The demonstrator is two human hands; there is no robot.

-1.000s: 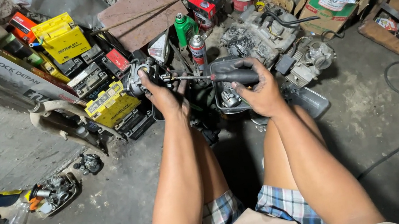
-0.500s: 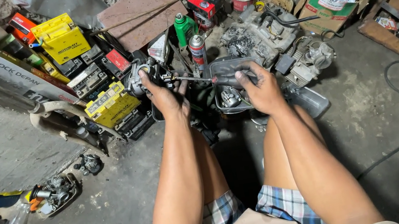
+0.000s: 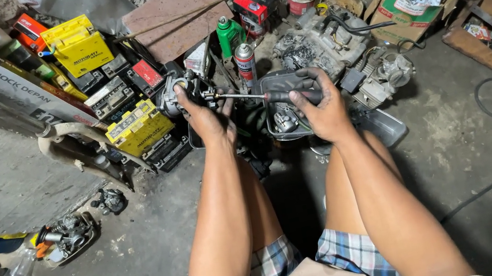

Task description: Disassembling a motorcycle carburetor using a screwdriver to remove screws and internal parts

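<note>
Both hands work a screwdriver into a small metal part above the floor.

The left hand (image 3: 208, 119) is clamped on a carburettor-like part (image 3: 175, 96), held just over the knees beside the yellow batteries (image 3: 137, 127). The screwdriver (image 3: 252, 96) lies nearly level, long axis left to right, its tip meeting the part; the right hand (image 3: 321, 110) is wrapped tight around its dark handle, in front of the engine (image 3: 327, 43).
</note>
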